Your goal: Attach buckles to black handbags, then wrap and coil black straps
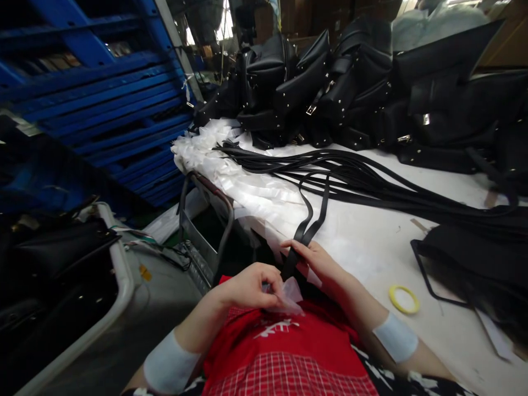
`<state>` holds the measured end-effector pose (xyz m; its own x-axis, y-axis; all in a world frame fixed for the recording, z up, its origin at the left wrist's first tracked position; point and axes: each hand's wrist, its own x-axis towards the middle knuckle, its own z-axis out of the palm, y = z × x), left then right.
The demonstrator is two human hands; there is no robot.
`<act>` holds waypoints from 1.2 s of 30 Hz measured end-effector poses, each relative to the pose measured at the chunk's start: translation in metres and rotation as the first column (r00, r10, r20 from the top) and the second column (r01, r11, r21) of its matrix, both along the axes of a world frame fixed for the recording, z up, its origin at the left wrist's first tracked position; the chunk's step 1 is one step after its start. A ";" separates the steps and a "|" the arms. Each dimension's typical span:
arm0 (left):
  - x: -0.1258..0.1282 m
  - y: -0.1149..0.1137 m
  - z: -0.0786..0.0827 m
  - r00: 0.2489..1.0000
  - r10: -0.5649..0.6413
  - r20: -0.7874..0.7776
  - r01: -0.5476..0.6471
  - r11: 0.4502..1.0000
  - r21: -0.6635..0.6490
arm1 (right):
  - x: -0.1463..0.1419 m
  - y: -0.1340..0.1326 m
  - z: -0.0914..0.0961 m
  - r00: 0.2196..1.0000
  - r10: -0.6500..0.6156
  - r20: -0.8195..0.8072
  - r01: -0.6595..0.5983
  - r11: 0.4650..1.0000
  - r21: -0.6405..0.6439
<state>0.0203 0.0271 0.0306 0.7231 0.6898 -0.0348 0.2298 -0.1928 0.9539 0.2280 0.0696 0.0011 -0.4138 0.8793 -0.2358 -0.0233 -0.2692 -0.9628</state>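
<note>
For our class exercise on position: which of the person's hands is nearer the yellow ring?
Right. The right hand, holding the black strap, is to the left of the yellow ring; the left hand is farther left, over the red garment.

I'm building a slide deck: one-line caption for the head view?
Left hand pinching translucent film, right hand holding black strapping, before a pile of black bags.
</note>
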 end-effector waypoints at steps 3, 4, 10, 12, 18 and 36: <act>-0.004 -0.003 -0.011 0.992 0.104 0.074 -0.097 0.991 -0.093 | 0.008 0.001 0.004 0.998 -0.062 0.001 0.062 0.997 0.045; -0.005 -0.004 -0.014 0.985 0.147 0.087 -0.138 0.985 -0.100 | 0.008 0.001 0.003 0.997 -0.083 -0.002 0.083 0.995 0.048; 0.008 -0.012 -0.019 0.967 0.218 0.132 -0.208 0.974 -0.087 | -0.010 -0.006 -0.017 0.984 -0.167 -0.065 0.169 0.985 0.019; 0.015 -0.016 -0.020 0.963 0.231 0.136 -0.221 0.971 -0.088 | -0.017 -0.009 -0.018 0.986 -0.156 -0.056 0.157 0.987 0.023; 0.025 -0.020 -0.026 0.962 0.261 0.077 -0.254 0.964 -0.083 | -0.026 -0.019 -0.007 0.981 -0.118 -0.154 0.105 0.990 -0.092; 0.019 -0.022 -0.030 0.781 0.602 0.167 -0.624 0.749 0.221 | -0.025 -0.014 -0.018 0.966 -0.148 -0.210 0.122 0.984 -0.132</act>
